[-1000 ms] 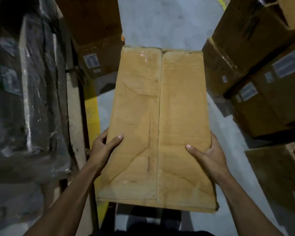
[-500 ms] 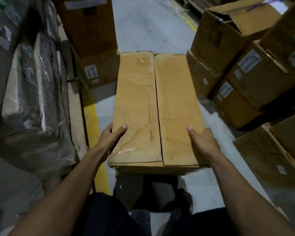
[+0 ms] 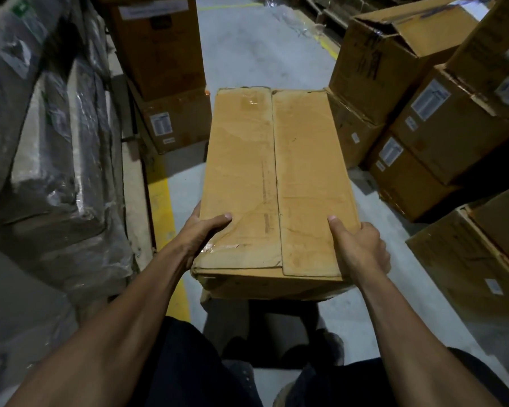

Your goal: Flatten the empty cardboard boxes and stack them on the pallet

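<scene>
The cardboard box (image 3: 279, 183) is held over the aisle floor, its long axis running straight away from the person. Both grips sit at the near end: left hand (image 3: 202, 233) and right hand (image 3: 357, 248) clasp opposite side edges, thumbs on top, arms outstretched.

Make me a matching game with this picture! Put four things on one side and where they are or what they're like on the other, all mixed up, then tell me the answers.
Things:
1. held box
2. yellow floor line
3. open-flapped box
4. plastic-wrapped bundles

Descriptions:
A. far left, shiny and grey
B. gripped at its near end by the left hand and right hand
C. upper right, top flaps up
D. painted on the floor, left of the held box

Pairs: 1-B, 2-D, 3-C, 4-A
</scene>
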The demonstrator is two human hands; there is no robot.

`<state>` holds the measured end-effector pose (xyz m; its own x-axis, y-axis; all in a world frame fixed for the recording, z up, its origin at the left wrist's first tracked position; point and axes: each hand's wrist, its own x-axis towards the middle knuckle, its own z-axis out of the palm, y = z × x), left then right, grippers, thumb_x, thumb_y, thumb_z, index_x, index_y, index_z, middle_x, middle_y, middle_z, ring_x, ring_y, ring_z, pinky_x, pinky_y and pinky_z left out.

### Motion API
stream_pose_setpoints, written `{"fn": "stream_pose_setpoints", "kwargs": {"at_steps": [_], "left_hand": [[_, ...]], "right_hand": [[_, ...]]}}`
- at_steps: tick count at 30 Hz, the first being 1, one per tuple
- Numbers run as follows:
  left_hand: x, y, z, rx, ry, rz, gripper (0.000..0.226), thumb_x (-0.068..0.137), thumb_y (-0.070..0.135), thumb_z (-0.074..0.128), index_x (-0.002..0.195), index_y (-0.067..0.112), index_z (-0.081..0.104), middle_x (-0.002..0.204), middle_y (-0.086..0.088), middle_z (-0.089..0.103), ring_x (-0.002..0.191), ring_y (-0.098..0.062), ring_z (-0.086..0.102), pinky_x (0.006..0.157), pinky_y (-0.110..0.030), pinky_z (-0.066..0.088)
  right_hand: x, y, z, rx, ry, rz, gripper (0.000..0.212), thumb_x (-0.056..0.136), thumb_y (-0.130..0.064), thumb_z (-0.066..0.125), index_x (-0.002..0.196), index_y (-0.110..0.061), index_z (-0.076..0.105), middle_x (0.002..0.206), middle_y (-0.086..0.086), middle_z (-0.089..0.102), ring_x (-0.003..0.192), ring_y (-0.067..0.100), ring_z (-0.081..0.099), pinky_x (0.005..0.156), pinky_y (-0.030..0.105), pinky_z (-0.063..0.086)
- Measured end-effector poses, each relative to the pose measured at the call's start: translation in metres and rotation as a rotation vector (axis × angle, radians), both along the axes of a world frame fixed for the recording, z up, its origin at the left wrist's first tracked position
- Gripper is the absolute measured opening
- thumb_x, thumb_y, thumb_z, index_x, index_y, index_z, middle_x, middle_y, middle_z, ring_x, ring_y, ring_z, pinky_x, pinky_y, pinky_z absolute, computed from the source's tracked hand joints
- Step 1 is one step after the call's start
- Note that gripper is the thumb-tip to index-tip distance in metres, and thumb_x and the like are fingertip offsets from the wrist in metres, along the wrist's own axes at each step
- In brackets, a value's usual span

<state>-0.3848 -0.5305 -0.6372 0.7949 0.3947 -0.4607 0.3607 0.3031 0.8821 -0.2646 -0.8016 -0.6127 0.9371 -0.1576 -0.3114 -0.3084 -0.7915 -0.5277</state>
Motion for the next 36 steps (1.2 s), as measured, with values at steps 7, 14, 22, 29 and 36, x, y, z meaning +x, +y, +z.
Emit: {"fn": "stream_pose_setpoints", "kwargs": {"at_steps": [7,14,22,29,36], "left_hand": [[0.017,0.009,0.040,0.214,0.031,-0.071,0.060,0.088,0.015,0.073,0.138,0.022,0.040,0.115,-0.001,0.062,0.095,-0.010,0.062,0.065,-0.018,0.052],[0.041,-0.001,0.065,0.463,0.126,-0.097,0.075,0.061,0.049,0.080,0.122,0.048,0.038,0.113,0.002,0.059,0.100,-0.027,0.062,0.083,-0.045,0.058],[0.100,-0.053,0.051,0.684,0.211,-0.172,0.079,0.095,0.062,0.043,0.159,0.032,0.007,0.167,0.001,0.009,0.151,-0.029,0.011,0.122,-0.054,0.012],[0.070,-0.044,-0.029,0.698,0.427,-0.314,0.079,0.092,0.074,0.014,0.159,0.033,0.005,0.167,-0.002,0.002,0.153,-0.035,0.001,0.121,-0.060,0.006],[0.060,-0.045,-0.060,0.934,0.597,-0.426,0.079,0.098,0.067,0.028,0.159,0.026,-0.001,0.167,-0.007,-0.009,0.153,-0.033,-0.003,0.119,-0.060,0.003]], "right_hand": [[0.011,0.000,-0.012,0.209,0.042,-0.064,0.056,0.082,-0.074,0.059,0.096,-0.020,0.063,0.093,0.002,0.064,0.090,0.028,0.059,0.083,0.042,0.049],[0.009,0.010,-0.085,0.483,0.209,-0.127,0.088,0.062,-0.091,0.051,0.112,-0.020,0.066,0.107,0.003,0.069,0.099,0.030,0.066,0.094,0.053,0.053],[0.066,0.013,-0.093,0.317,0.340,-0.024,0.083,0.093,-0.077,0.017,0.157,-0.025,0.027,0.156,0.013,0.036,0.141,0.039,0.036,0.118,0.056,0.028],[0.058,0.014,-0.033,0.600,0.317,0.145,0.131,0.046,-0.109,0.036,0.156,-0.037,0.029,0.159,-0.002,0.036,0.145,0.028,0.034,0.118,0.054,0.028],[0.069,-0.018,-0.051,0.441,0.104,-0.011,0.076,0.087,-0.063,0.062,0.144,-0.016,0.044,0.135,0.008,0.058,0.120,0.029,0.055,0.096,0.040,0.045]]}}
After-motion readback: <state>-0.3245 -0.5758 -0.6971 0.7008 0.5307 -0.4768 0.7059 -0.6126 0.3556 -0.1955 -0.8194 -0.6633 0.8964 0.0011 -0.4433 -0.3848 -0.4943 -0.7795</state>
